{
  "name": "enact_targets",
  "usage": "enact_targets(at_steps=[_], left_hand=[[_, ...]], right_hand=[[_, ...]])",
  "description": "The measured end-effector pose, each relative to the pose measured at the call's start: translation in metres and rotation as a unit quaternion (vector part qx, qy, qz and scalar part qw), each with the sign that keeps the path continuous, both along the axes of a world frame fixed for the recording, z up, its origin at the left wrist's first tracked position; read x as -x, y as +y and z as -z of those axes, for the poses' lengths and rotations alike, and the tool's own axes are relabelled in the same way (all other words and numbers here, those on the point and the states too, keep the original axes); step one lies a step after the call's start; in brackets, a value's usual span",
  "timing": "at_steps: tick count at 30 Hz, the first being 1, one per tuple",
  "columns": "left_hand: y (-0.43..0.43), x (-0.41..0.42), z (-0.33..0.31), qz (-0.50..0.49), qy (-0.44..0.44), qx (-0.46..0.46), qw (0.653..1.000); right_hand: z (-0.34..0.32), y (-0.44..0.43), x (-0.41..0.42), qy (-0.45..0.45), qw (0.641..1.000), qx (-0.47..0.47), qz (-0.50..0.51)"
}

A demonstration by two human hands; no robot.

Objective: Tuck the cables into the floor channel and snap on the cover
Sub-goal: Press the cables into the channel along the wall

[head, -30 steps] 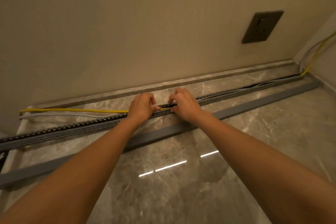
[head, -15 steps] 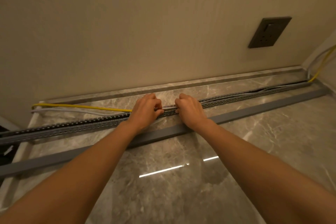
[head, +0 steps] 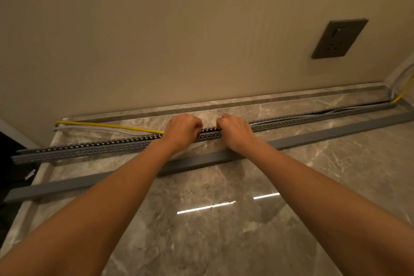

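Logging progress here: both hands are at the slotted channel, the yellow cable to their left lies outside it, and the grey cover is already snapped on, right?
No. The head view shows the grey cover lying loose on the floor in front of the slotted channel, not snapped on. Rest stands.

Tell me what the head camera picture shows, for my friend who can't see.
A left hand and a right hand curl side by side over a grey slotted channel on a marble floor by a wall. On the left, a yellow cable and a grey cable lie outside it; the grey cover lies loose in front.
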State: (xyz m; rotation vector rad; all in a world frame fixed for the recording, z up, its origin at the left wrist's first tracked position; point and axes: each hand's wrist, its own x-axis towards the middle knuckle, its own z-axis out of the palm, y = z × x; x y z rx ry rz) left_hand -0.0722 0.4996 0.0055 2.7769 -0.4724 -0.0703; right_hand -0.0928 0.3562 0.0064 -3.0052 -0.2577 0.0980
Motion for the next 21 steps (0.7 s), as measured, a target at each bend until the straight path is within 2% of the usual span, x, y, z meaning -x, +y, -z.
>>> enact_targets(at_steps=[2, 4, 8, 13, 17, 21], left_hand=[[0.008, -0.004, -0.008, -0.069, 0.012, 0.115, 0.991], [0.016, -0.007, -0.012, -0.112, 0.038, 0.142, 0.983], [0.036, -0.01, -0.006, -0.164, 0.069, 0.108, 0.978], [0.062, -0.009, 0.0, -0.164, 0.119, 0.039, 0.978], [0.082, -0.013, 0.001, -0.146, 0.095, 0.024, 0.984], [0.115, -0.018, 0.005, -0.089, 0.07, 0.01, 0.993]], right_hand=[[-0.002, 0.003, -0.002, -0.01, 1.0, -0.008, -0.015], [-0.004, 0.009, -0.005, -0.002, 0.999, -0.014, -0.036], [-0.005, 0.034, -0.009, 0.015, 0.997, -0.045, -0.059], [0.001, 0.058, -0.011, 0.019, 0.996, -0.065, -0.062], [0.002, 0.077, -0.008, 0.03, 0.99, -0.111, -0.081], [0.005, 0.102, -0.005, 0.034, 0.987, -0.131, -0.084]])
